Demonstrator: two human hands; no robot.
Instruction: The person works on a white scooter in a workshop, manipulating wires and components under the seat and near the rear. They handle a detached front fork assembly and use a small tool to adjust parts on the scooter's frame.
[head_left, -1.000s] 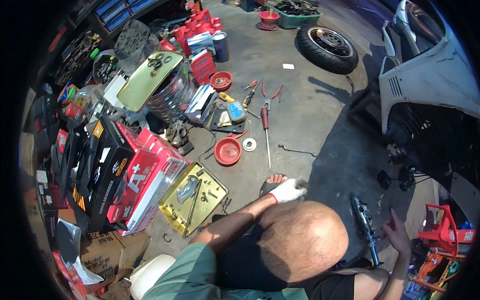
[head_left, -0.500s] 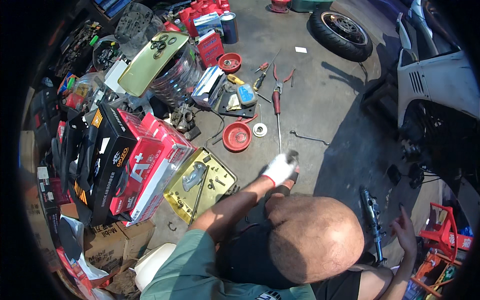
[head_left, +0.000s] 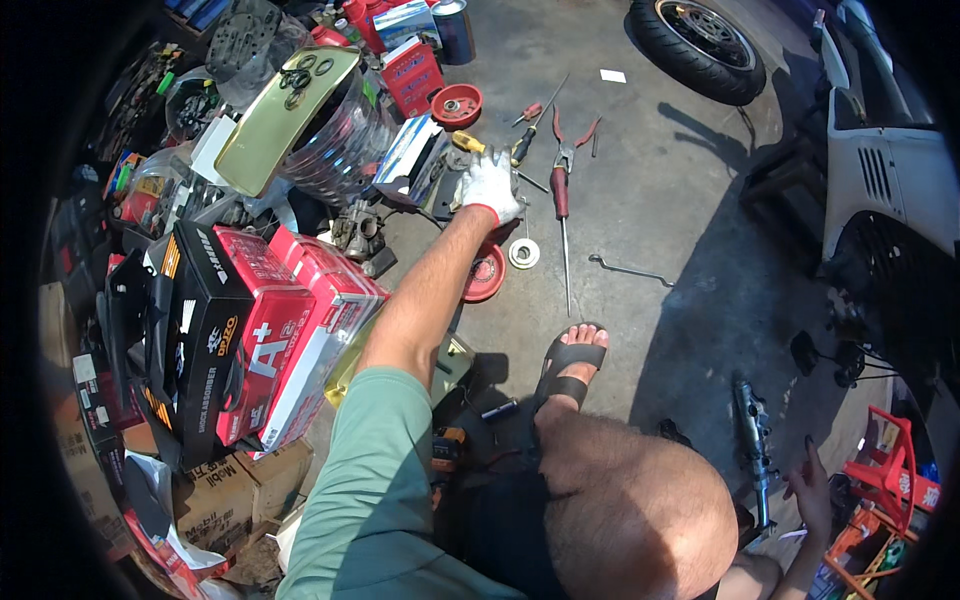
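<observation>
My left hand (head_left: 490, 188), in a white work glove with a red cuff, reaches far forward with its fingers spread. It is over the small parts beside a yellow-handled tool (head_left: 467, 142) and covers most of what lies under it. Partly behind my wrist is a red round dish (head_left: 484, 274). A white ring-shaped part (head_left: 523, 254) lies to the right of it. My right hand (head_left: 808, 487), bare, is at the lower right with its index finger stretched out and nothing visible in it. Near it, a silver metal fork-like part (head_left: 756, 440) lies on the floor.
Pliers (head_left: 565, 150), a long red-handled screwdriver (head_left: 561, 195) and a bent metal rod (head_left: 630, 270) lie ahead. Red boxes (head_left: 275, 340) stack at left, below a gold tray (head_left: 290, 120) with rings. A wheel (head_left: 697, 50) and white vehicle body (head_left: 880, 185) are at right.
My left hand has moved forward and left, from beside my foot to the small parts. The dark grey piece seen at that hand earlier no longer shows there. My right hand stays nearly in place.
</observation>
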